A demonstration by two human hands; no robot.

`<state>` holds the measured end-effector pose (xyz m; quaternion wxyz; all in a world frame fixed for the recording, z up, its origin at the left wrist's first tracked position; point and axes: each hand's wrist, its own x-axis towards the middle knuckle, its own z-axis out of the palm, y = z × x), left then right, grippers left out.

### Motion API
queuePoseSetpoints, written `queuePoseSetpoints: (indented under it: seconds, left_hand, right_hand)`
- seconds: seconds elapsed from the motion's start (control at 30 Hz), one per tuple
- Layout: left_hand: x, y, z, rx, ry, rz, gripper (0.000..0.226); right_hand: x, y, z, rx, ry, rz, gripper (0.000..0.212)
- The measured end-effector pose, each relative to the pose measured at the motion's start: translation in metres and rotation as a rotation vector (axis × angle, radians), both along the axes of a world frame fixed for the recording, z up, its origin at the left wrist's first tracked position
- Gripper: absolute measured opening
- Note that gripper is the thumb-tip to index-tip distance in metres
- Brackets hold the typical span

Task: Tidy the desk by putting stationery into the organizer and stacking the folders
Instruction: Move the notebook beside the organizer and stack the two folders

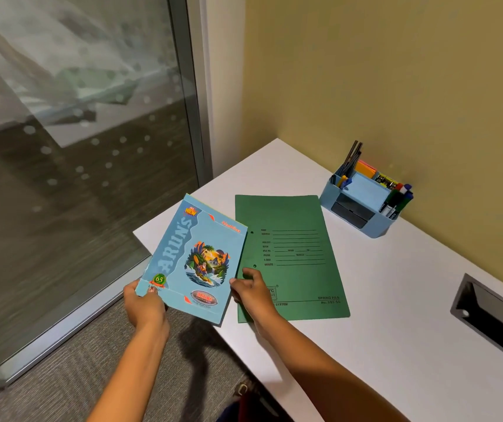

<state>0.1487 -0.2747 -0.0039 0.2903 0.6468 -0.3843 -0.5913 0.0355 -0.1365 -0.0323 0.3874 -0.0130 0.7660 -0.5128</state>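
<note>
A green folder lay flat on the white desk, its printed cover facing up and its near edge close to the desk's front edge. Just left of the green folder, a blue notebook with a colourful picture on its cover was held tilted above the desk's corner, its right edge overlapping the folder's left edge. The left hand gripped the notebook's lower left corner, thumb on the cover, on the side away from the green folder. The right hand was curled round the notebook's lower right edge, directly over the folder's lower left part. Beyond the green folder and to its right, a pale blue organizer stood by the yellow wall, well apart from the folder, with pencils, markers and orange sticky notes standing in its compartments. Far right of the green folder, a dark cable slot was set into the desk. Left of the folder, past the notebook, stood a glass panel.
</note>
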Motion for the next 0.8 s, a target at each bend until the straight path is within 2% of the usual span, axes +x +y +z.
queuePoseSetpoints:
  seconds: [0.33,0.5,0.67,0.8]
  left_hand:
    - [0.001,0.029,0.035,-0.423,-0.234,-0.112,0.019]
    - [0.0,0.038,0.06,-0.634,-0.302,-0.176,0.023]
    - [-0.002,0.049,0.079,-0.725,-0.254,-0.205,0.021]
    - [-0.008,0.059,0.088,-0.71,-0.122,-0.213,0.019]
  right_hand:
    - [0.0,0.004,0.007,-0.075,-0.047,-0.015,0.043]
    - [0.003,0.002,0.013,-0.138,-0.145,0.005,0.047]
    - [0.005,0.0,0.017,-0.208,-0.242,-0.028,0.049]
    - [0.0,0.002,0.023,-0.386,-0.328,-0.142,0.036]
